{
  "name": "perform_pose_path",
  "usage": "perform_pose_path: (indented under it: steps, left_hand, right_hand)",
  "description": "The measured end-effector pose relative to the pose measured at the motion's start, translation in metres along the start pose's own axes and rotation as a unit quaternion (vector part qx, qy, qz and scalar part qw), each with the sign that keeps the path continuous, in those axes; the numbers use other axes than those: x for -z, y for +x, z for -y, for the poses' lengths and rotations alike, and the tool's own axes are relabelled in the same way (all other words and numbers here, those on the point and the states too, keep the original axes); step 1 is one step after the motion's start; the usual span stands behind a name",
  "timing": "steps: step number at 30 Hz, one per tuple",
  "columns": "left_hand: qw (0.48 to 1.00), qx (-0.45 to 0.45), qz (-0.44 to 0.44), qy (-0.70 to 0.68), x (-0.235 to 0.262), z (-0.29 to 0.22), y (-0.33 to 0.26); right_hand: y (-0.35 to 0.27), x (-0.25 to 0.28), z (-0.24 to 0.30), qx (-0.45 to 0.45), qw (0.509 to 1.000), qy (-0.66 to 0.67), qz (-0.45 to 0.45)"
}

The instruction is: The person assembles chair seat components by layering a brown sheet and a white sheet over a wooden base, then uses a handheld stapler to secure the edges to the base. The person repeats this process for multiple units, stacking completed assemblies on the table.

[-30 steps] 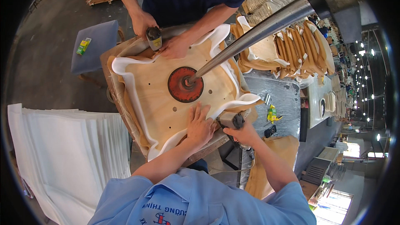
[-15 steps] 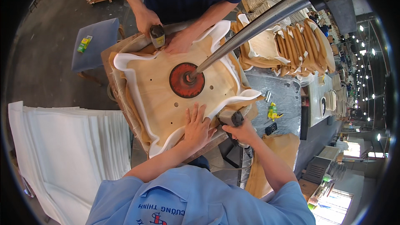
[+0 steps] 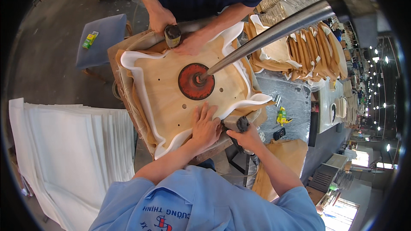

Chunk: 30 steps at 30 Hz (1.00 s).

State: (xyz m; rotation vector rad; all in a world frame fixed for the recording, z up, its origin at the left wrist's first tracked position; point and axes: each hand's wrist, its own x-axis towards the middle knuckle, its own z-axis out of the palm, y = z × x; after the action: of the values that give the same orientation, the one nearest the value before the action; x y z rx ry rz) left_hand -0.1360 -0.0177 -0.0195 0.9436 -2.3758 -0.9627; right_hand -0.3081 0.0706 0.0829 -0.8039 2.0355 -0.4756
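A pale plywood seat panel [image 3: 162, 98] lies underside up, with white foam [image 3: 139, 83] and tan fabric [image 3: 143, 113] turned up around its edge. My left hand [image 3: 205, 127] rests palm down on the near edge, fingers stretched over wood and foam. With my right hand [image 3: 247, 137] I grip a staple gun [image 3: 235, 124], its nose at the near right edge beside my left fingers. A red round disc [image 3: 190, 87] on a metal rod [image 3: 265, 38] sits against the panel's middle. Across from me, a person's hand [image 3: 162, 19] holds another staple gun [image 3: 172, 36] at the far edge.
White foam sheets [image 3: 64, 145] stand stacked at left, near a blue padded stool [image 3: 100, 40] bearing a small green-yellow box [image 3: 90, 39]. Upholstered seats [image 3: 314, 53] are piled at far right. A plastic-covered table [image 3: 291, 98] holds a small box [image 3: 281, 116] and tan fabric [image 3: 278, 167].
The whole view has shifted slightly. My staple gun has moved a little left along the panel edge, closer to my left hand. The other person's staple gun has slid right along the far edge.
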Motion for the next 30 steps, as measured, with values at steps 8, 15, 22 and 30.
perform_pose_path:
  steps: [8, 15, 22, 30]
  left_hand:
    - [0.999, -0.021, -0.026, -0.019, 0.028, 0.005, -0.032]
    - [1.000, -0.016, -0.001, -0.002, 0.018, 0.007, -0.020]
    - [1.000, -0.026, -0.002, -0.006, 0.008, 0.012, -0.007]
    - [0.999, 0.015, 0.008, -0.042, 0.008, 0.011, -0.004]
  right_hand:
    - [-0.013, 0.007, -0.021, -0.002, 0.992, 0.121, 0.031]
    - [-0.021, 0.002, -0.023, -0.001, 0.989, 0.145, 0.035]
    - [-0.020, 0.001, -0.005, -0.031, 0.992, 0.121, 0.036]
    - [-0.013, -0.007, 0.010, -0.073, 0.994, 0.069, 0.041]
